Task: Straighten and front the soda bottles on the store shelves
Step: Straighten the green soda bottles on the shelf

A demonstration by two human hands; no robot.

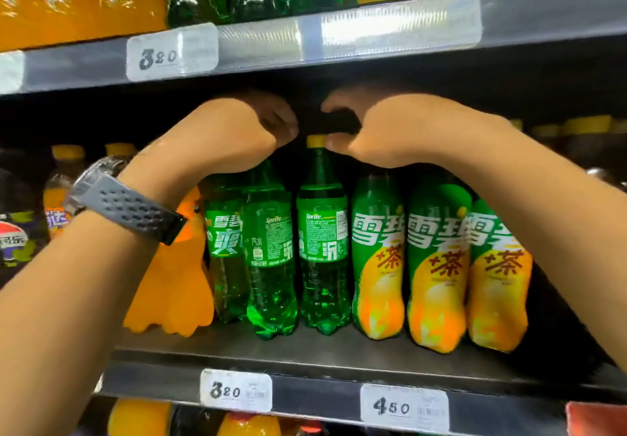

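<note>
Beside right hand (383, 130) stands a glossy green bottle (322, 239).

Left hand (237, 133) and right hand (383, 130) curl above green Sprite bottles (322, 232).

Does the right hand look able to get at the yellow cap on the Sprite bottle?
Probably yes: the right hand hangs right beside the cap, its thumb all but touching it, and nothing stands between them.

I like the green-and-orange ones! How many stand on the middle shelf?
3, in a row at the front: left bottle, middle bottle, right bottle. More may hide behind them.
</note>
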